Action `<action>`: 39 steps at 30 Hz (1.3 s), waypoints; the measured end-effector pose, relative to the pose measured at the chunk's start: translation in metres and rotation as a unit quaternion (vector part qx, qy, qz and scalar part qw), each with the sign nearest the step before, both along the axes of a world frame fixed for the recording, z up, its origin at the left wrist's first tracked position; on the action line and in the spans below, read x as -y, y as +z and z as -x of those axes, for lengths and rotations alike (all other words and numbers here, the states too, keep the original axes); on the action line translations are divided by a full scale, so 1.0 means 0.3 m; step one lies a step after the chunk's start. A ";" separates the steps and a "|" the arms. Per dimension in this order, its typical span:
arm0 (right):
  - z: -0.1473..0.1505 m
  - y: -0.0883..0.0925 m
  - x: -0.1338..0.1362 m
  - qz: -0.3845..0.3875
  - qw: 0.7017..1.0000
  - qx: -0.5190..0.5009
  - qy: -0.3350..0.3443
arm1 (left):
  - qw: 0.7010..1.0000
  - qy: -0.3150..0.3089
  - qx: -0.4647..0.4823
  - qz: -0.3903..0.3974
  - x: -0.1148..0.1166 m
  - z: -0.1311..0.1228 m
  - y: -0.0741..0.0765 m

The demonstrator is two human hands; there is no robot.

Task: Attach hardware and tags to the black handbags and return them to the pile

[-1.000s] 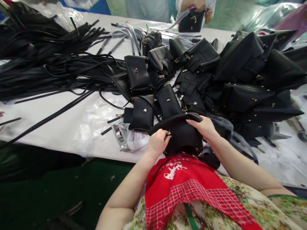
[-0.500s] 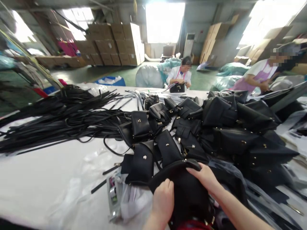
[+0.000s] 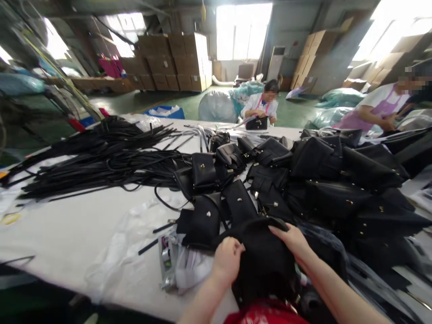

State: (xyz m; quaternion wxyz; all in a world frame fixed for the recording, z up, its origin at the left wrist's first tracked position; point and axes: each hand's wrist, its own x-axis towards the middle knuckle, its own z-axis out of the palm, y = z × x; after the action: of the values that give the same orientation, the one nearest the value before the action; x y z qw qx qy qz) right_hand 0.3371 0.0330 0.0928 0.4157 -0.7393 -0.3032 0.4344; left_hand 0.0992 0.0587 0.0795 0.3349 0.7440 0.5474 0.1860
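A black leather bag (image 3: 266, 261) lies in front of me at the near edge of the table, against my red clothing. My left hand (image 3: 229, 258) is closed at the bag's left side, its fingers curled on the material. At the top right edge of the same bag, my right hand (image 3: 292, 240) grips with the thumb on the near face and the fingers partly hidden behind. Just beyond lie small black bags with metal clasps, among them one flap bag (image 3: 204, 220) on the left and another flap bag (image 3: 239, 202) in the middle.
Long black straps (image 3: 101, 168) are heaped on the left of the white table (image 3: 84, 229). A grey tray (image 3: 167, 265) with small items stands left of my hands. More black bags (image 3: 337, 198) pile up on the right. Two people sit across the table, one holding a black bag (image 3: 256, 123).
My view has turned slightly left, so the scene sits further right. My left hand has risen a little along the bag; the right keeps its grip on the top edge.
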 end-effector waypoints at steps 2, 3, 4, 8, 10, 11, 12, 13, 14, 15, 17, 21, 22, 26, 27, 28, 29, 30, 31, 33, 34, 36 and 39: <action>-0.020 0.006 0.002 0.015 0.995 -0.088 -0.037 | 0.991 -0.003 0.122 0.052 -0.024 0.050 0.008; -0.032 0.005 0.002 0.018 0.991 -0.124 -0.054 | 0.980 0.012 0.174 0.092 -0.037 0.078 0.007; -0.044 0.001 0.001 0.022 0.986 -0.154 -0.068 | 0.965 0.028 0.227 0.130 -0.047 0.106 0.003; -0.092 -0.045 0.002 0.043 0.976 -0.191 -0.092 | 0.877 0.073 0.400 0.256 -0.063 0.197 -0.003; -0.117 -0.088 0.004 0.064 0.986 -0.137 -0.075 | 0.844 0.080 0.452 0.277 -0.057 0.219 -0.001; -0.131 -0.114 0.006 0.079 0.990 -0.092 -0.066 | 0.833 0.085 0.468 0.283 -0.053 0.225 -0.003; -0.145 -0.141 0.008 0.095 0.993 -0.041 -0.058 | 0.823 0.091 0.479 0.292 -0.049 0.229 -0.008; -0.159 -0.166 0.012 0.111 0.992 0.010 -0.054 | 0.813 0.101 0.486 0.303 -0.044 0.231 -0.017; -0.171 -0.188 0.018 0.126 0.989 0.056 -0.053 | 0.802 0.113 0.494 0.316 -0.038 0.234 -0.029; -0.180 -0.205 0.027 0.136 0.985 0.092 -0.054 | 0.790 0.126 0.501 0.331 -0.031 0.237 -0.045; -0.182 -0.218 0.052 0.138 0.978 0.150 -0.052 | 0.761 0.154 0.515 0.364 -0.013 0.248 -0.083; -0.128 -0.188 0.146 -0.029 0.936 0.340 0.092 | 0.719 0.220 0.526 0.398 0.040 0.281 -0.158; -0.110 -0.184 0.177 -0.072 0.910 0.365 0.184 | 0.713 0.231 0.526 0.401 0.054 0.289 -0.172; -0.060 -0.248 0.298 -0.044 0.766 0.345 0.541 | 0.690 0.232 0.524 0.442 0.100 0.301 -0.203; -0.055 -0.282 0.320 -0.016 0.734 0.357 0.578 | 0.685 0.229 0.521 0.455 0.107 0.297 -0.206; -0.051 -0.318 0.338 0.010 0.709 0.377 0.596 | 0.681 0.225 0.517 0.467 0.112 0.290 -0.208; -0.048 -0.354 0.349 0.031 0.693 0.396 0.602 | 0.679 0.221 0.512 0.478 0.117 0.282 -0.210; -0.045 -0.386 0.355 0.048 0.682 0.409 0.604 | 0.677 0.218 0.507 0.487 0.120 0.272 -0.212; -0.041 -0.413 0.356 0.060 0.676 0.415 0.606 | 0.677 0.217 0.501 0.494 0.123 0.262 -0.213; -0.033 -0.447 0.345 0.078 0.677 0.414 0.604 | 0.682 0.217 0.490 0.498 0.131 0.242 -0.218; -0.029 -0.454 0.336 0.085 0.681 0.413 0.599 | 0.687 0.218 0.483 0.498 0.136 0.233 -0.219; -0.023 -0.448 0.311 0.096 0.692 0.410 0.586 | 0.701 0.220 0.467 0.492 0.149 0.221 -0.219; -0.019 -0.390 0.262 0.102 0.719 0.398 0.561 | 0.725 0.215 0.444 0.482 0.171 0.210 -0.201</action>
State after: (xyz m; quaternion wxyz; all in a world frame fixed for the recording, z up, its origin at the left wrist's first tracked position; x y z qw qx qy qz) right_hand 0.3427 -0.0457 -0.0241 -0.1411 -0.5764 -0.7538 0.2822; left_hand 0.0363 0.0074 0.0191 0.8041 0.1776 0.4973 0.2730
